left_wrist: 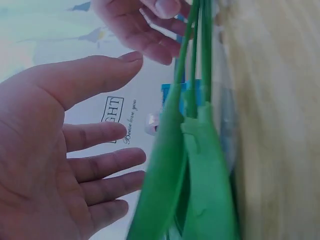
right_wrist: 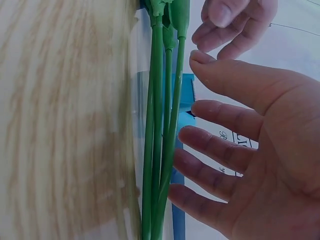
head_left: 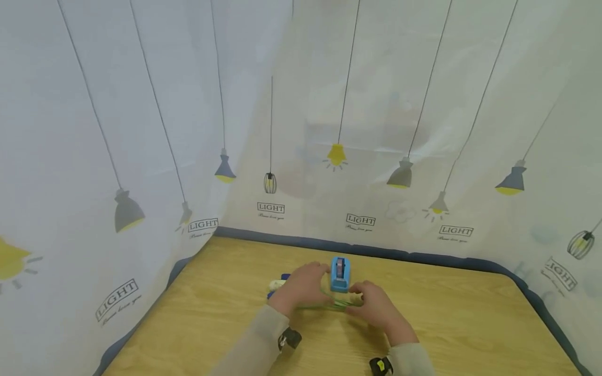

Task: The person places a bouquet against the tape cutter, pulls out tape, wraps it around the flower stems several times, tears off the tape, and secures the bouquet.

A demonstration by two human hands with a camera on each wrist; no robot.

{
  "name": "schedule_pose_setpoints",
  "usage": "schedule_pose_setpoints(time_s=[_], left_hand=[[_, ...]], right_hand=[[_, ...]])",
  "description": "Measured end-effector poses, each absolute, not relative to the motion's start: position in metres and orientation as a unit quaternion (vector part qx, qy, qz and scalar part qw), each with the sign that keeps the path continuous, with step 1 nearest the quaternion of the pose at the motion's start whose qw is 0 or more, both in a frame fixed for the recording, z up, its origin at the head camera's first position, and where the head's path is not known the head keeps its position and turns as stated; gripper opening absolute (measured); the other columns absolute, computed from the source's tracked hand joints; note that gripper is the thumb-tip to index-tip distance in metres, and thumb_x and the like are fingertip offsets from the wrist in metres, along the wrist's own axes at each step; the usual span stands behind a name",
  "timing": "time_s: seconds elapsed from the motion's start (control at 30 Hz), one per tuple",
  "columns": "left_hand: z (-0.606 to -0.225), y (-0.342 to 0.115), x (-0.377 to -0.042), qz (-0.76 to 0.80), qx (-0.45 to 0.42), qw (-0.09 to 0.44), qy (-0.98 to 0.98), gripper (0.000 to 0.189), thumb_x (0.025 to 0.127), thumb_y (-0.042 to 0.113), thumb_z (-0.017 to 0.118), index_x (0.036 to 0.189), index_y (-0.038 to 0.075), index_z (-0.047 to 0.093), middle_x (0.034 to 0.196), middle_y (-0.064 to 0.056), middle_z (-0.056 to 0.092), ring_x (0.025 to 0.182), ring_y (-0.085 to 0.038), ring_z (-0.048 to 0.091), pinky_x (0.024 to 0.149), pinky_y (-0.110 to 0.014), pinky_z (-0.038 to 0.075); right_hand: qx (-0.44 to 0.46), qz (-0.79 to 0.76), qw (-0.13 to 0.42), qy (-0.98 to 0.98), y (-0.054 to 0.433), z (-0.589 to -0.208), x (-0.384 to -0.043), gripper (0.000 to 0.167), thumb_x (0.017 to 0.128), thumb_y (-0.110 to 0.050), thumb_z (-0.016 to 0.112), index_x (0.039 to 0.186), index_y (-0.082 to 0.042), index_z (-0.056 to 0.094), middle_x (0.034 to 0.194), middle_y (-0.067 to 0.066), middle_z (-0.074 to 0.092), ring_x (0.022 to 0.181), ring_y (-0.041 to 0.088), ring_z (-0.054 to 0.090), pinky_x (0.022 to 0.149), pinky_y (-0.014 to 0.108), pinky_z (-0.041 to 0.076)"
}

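A bundle of green artificial flower stems [right_wrist: 156, 125] with broad plastic leaves [left_wrist: 207, 160] lies along the table between both hands. My left hand [head_left: 304, 286] is spread over the leafy end; in the left wrist view its fingers are loosely extended beside the leaves, with nothing gripped. My right hand [head_left: 376, 309] stands at the bare stem end, palm toward the stems and fingertips close to them, fingers parted. Beyond the left hand, pale cream petals [head_left: 276, 285] and dark blue pieces [head_left: 285, 277] peek out, mostly hidden by that hand.
A light blue tape dispenser [head_left: 339, 286] with a roll in it stands just behind the stems, between the two hands. The wooden table [head_left: 470, 324] is bordered at the back and sides by a pale curtain [head_left: 305, 130] printed with hanging lamps.
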State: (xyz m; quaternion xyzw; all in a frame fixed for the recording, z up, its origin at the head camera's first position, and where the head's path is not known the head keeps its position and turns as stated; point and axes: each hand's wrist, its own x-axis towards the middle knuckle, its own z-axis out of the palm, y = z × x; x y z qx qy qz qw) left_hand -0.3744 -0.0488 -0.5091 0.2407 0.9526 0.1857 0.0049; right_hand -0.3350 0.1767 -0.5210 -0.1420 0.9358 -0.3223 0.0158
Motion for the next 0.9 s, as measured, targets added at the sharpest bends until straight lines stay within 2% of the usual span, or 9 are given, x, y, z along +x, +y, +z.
schedule_pose_setpoints(time_s=[0.23,0.43,0.6,0.73,0.9], left_hand=[[-0.505,-0.039,-0.390,0.289,0.200,0.011,0.936,0.043,0.102,0.025,0.068,0.141,0.009,0.065,0.137,-0.010,0.070,0.126,-0.029,0.067,0.104,-0.047,0.058],[-0.518,-0.023,-0.404,0.395,0.132,-0.024,0.909,0.034,0.102,0.012,0.059,0.134,0.006,0.071,0.131,-0.011,0.074,0.120,-0.029,0.070,0.099,-0.046,0.062],[-0.530,-0.014,-0.410,0.451,0.062,-0.068,0.888,0.023,0.101,0.011,0.064,0.119,0.007,0.077,0.114,-0.008,0.077,0.104,-0.024,0.072,0.086,-0.040,0.064],[-0.536,-0.012,-0.411,0.450,0.017,-0.067,0.890,0.014,0.100,0.013,0.071,0.111,0.009,0.078,0.105,-0.006,0.076,0.096,-0.020,0.070,0.081,-0.038,0.063],[-0.540,-0.010,-0.409,0.459,-0.002,-0.058,0.887,0.013,0.097,0.015,0.077,0.107,0.008,0.079,0.102,-0.007,0.076,0.090,-0.021,0.071,0.076,-0.038,0.063]], right_hand=[[-0.133,-0.326,0.024,0.936,0.179,-0.522,-0.338,0.047,0.085,-0.021,0.091,0.125,-0.003,0.074,0.117,0.011,0.071,0.108,0.034,0.070,0.095,0.053,0.061],[-0.133,-0.333,0.019,0.933,0.180,-0.526,-0.340,0.045,0.086,-0.021,0.090,0.124,-0.004,0.074,0.119,0.011,0.072,0.107,0.033,0.071,0.095,0.051,0.062],[-0.129,-0.343,0.012,0.930,0.179,-0.528,-0.339,0.042,0.087,-0.019,0.089,0.123,-0.003,0.075,0.117,0.012,0.072,0.107,0.033,0.071,0.095,0.052,0.062],[-0.129,-0.346,-0.006,0.929,0.177,-0.529,-0.340,0.034,0.089,-0.017,0.086,0.119,-0.003,0.076,0.117,0.011,0.072,0.108,0.032,0.069,0.095,0.052,0.061],[-0.123,-0.339,-0.044,0.932,0.178,-0.526,-0.340,0.024,0.091,-0.014,0.084,0.113,-0.006,0.078,0.112,0.009,0.073,0.104,0.029,0.068,0.092,0.051,0.061]])
